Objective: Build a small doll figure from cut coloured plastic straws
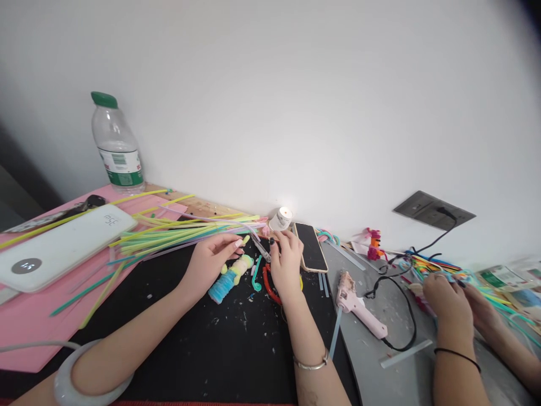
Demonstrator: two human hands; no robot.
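Thumb and fingertips of my left hand (213, 259) pinch a short yellow-green pipe cleaner piece (245, 241). Just below lies a fuzzy pipe cleaner figure (230, 277), blue at one end and pale yellow and pink at the other. My right hand (287, 262) is closed over a red-handled metal tool (267, 282), scissors or pliers; its narrow jaws point toward the left hand's piece. Part of its handles is hidden under my fingers. A curled teal pipe cleaner (256, 276) rests on the black mat (224, 344) between the hands.
Loose pipe cleaners (181, 234) lie behind my left hand, near a white power bank (63, 248) and a plastic bottle (118, 146). A lit candle (282, 217), a phone (310, 248) and a pink glue gun (359, 307) with cord stand rightward. Another person's hands (450, 299) work far right.
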